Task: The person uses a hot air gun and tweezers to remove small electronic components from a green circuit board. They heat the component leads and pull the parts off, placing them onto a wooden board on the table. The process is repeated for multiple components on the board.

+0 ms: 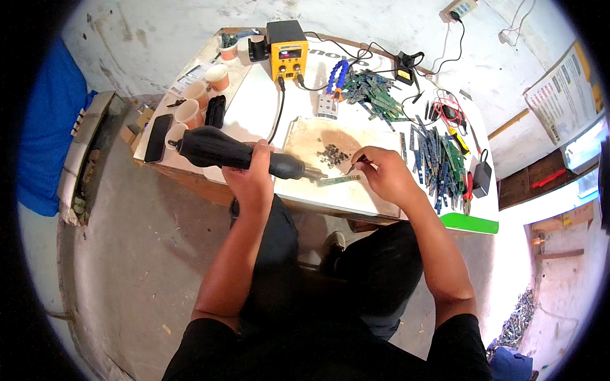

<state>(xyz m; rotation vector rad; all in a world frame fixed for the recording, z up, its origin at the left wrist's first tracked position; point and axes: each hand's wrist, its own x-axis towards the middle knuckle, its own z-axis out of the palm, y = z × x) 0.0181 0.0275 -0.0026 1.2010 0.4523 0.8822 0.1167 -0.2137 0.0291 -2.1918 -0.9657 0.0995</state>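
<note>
My left hand (251, 181) is wrapped round a thick black hot-air gun (213, 147), whose metal nozzle (313, 173) points right. Just past the nozzle tip, a narrow green circuit board strip (340, 180) lies on a stained tan work board (304, 134). Over the strip's right end, my right hand (386, 176) pinches thin dark tweezers (351, 168). Whether the tweezer tips touch the strip I cannot tell. Behind the strip is a loose heap of small dark chips (333, 154).
A yellow-and-black soldering station (288, 51) stands at the back, its cables running forward. Circuit strips are heaped at the back (375, 95) and right (445, 162). Paper cups (189, 113) and a phone (158, 138) sit at left. Red-handled pliers (469, 187) lie near the right edge.
</note>
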